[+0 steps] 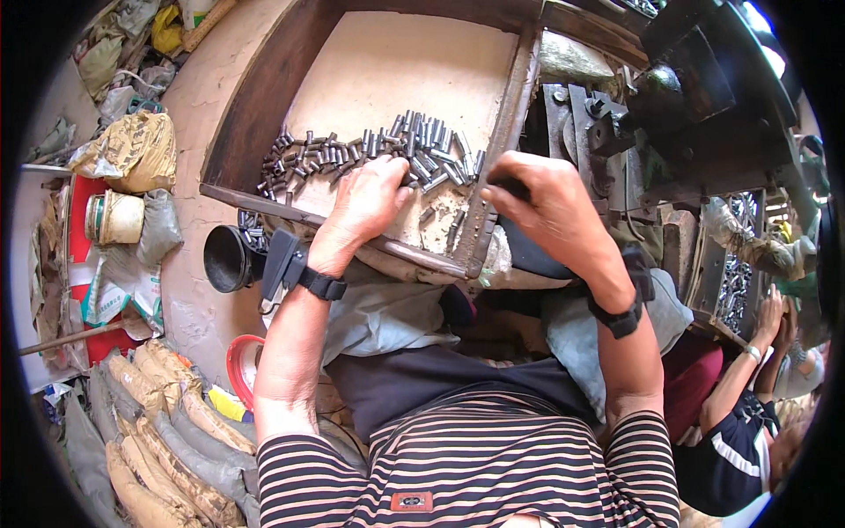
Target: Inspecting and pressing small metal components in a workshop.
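A shallow wooden tray (400, 70) with a pale bottom lies in front of me. Short dark metal cylinders (339, 154) are spread across its near half, some lying flat and some tilted. My left hand (370, 198) reaches over the tray's near rim, thumb and forefinger closed on a small metal cylinder (409, 179) at the edge of the pile. Beside the tray's right wall is my right hand (550, 202), its fingers curled together; whatever may be between them is hidden. Both wrists wear black straps.
Right of the tray stands a dark, greasy machine (687, 97). A black bucket (231, 258) with metal pieces sits at the tray's near left. Filled sacks (167, 422) are stacked lower left. On the far right, another person's hands (770, 317) are near a tray of metal parts (735, 282).
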Demonstrator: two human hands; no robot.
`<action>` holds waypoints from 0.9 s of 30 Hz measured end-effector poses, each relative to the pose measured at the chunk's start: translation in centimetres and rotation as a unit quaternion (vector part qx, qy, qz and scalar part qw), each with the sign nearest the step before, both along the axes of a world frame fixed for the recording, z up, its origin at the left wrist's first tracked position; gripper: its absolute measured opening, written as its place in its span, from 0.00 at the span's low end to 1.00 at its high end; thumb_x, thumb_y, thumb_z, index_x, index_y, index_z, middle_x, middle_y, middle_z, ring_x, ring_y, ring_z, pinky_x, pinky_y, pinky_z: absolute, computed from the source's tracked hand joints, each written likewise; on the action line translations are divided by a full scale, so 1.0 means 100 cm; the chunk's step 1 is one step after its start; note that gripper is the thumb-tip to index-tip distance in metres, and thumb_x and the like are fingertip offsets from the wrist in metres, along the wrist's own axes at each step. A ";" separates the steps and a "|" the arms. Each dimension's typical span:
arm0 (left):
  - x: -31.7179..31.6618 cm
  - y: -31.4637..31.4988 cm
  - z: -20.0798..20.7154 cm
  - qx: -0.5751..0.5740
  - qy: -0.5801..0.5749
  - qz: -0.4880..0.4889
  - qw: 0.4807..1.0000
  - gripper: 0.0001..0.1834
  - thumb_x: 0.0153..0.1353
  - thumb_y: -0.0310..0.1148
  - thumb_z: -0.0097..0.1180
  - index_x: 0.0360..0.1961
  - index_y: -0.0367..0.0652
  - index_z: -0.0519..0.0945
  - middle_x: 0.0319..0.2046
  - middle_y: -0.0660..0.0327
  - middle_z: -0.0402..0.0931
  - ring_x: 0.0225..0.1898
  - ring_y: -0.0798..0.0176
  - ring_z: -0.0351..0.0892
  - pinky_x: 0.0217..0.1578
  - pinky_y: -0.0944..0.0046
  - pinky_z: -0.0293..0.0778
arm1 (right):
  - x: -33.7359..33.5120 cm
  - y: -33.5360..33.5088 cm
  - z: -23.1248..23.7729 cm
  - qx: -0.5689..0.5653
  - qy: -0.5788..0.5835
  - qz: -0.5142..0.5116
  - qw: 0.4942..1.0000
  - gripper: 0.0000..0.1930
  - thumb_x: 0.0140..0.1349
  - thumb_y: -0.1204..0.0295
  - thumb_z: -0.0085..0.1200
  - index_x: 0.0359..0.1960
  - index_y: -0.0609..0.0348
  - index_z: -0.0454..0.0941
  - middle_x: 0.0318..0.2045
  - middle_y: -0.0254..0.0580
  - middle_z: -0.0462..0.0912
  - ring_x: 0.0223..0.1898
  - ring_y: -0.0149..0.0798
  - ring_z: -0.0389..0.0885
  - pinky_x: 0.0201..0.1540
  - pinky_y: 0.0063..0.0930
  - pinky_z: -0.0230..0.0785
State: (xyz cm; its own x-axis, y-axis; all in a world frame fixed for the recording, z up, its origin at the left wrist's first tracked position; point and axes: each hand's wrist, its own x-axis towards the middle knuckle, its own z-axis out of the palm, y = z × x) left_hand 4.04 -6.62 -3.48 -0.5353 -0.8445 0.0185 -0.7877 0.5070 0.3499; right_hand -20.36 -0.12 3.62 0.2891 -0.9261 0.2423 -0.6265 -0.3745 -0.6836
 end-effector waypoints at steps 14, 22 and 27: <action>0.023 0.010 0.006 0.264 0.481 0.111 0.829 0.07 0.60 0.27 0.56 0.38 0.38 0.74 0.29 0.66 0.75 0.29 0.75 0.74 0.31 0.73 0.74 | 0.051 -0.045 -0.059 -0.116 0.310 -0.011 0.943 0.02 0.48 0.72 0.53 0.24 0.54 0.78 0.26 0.40 0.78 0.37 0.41 0.78 0.39 0.36 0.66; 0.021 0.009 0.005 0.246 0.506 0.134 0.816 0.05 0.62 0.29 0.56 0.33 0.39 0.75 0.23 0.67 0.75 0.25 0.76 0.74 0.26 0.73 0.73 | 0.059 -0.050 -0.064 -0.093 0.353 -0.041 0.930 0.03 0.47 0.72 0.56 0.23 0.55 0.77 0.26 0.41 0.77 0.37 0.44 0.77 0.37 0.39 0.65; 0.022 0.010 0.008 0.226 0.516 0.143 0.814 0.05 0.62 0.29 0.55 0.34 0.39 0.76 0.25 0.67 0.75 0.26 0.76 0.74 0.26 0.74 0.74 | 0.049 -0.041 -0.036 -0.043 0.139 -0.086 0.986 0.08 0.50 0.72 0.59 0.29 0.62 0.76 0.27 0.46 0.79 0.34 0.46 0.78 0.37 0.38 0.69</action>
State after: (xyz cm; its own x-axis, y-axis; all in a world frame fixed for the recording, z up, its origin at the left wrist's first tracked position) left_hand 6.27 -5.61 -2.63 -0.2125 -0.9771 -0.0126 -0.0187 -0.0089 0.9998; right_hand -15.47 -4.18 0.04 0.1963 -0.9464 0.2564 -0.8440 -0.2962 -0.4470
